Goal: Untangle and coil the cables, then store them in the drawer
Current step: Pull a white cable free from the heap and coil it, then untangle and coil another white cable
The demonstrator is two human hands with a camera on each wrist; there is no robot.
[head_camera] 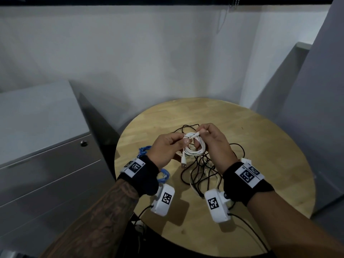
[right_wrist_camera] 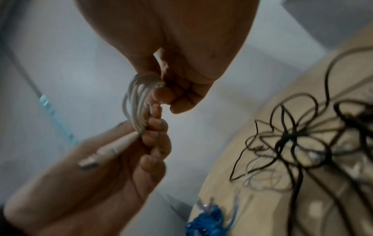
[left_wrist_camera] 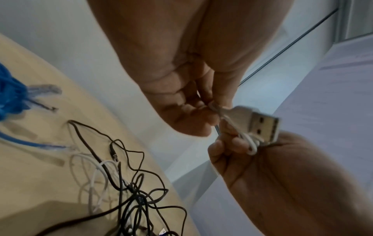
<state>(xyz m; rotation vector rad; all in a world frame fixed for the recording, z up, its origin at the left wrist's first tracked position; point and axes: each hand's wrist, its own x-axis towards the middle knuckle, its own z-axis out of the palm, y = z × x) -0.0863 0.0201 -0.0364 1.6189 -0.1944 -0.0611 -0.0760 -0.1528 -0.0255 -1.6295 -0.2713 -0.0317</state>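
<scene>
Both hands hold a coiled white USB cable above the round wooden table. My left hand grips the coil's left side, its fingers curled round the loops. At the top of the coil my right hand pinches the wrapped strand. The cable's USB plug hangs free below the hands and shows large in the left wrist view. A tangle of black and white cables lies on the table beneath the hands. A bundled blue cable lies by my left wrist.
A grey drawer cabinet with a lock stands left of the table, drawers closed. A white wall runs behind, and grey panels stand at the right. Wrist-camera leads trail off the table's near edge.
</scene>
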